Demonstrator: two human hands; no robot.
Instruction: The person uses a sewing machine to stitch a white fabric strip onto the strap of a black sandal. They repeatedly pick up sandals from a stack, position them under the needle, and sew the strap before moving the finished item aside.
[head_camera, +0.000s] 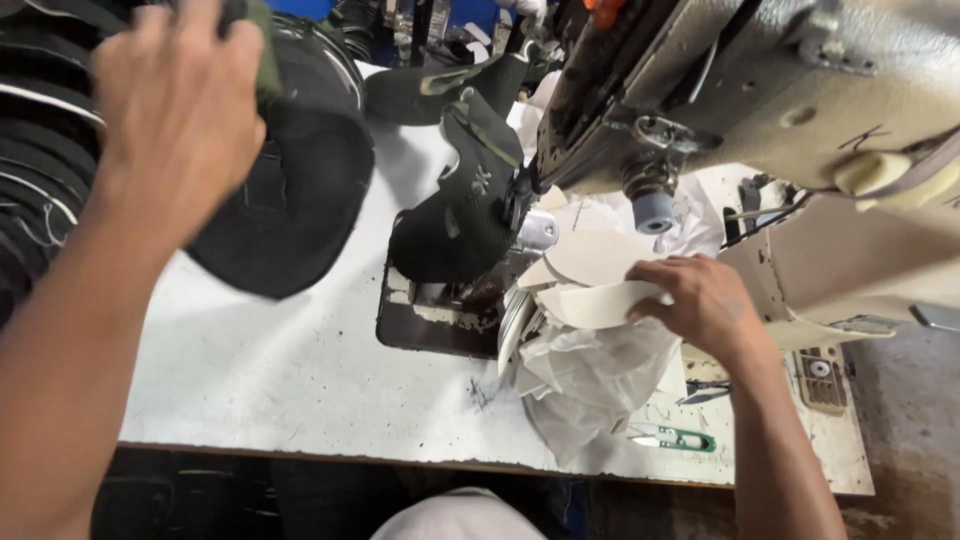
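My left hand is raised at the upper left, closed on a dark green and black fabric piece atop a stack of black stitched pieces. My right hand grips a cream curved stiffener piece from a pile of such pieces lying on clear plastic wrap. A dark shoe upper sits under the needle area of the beige sewing machine.
The white worktable carries the black machine plate. Green-handled thread snips lie near the front edge at right. More black pieces are stacked at far left.
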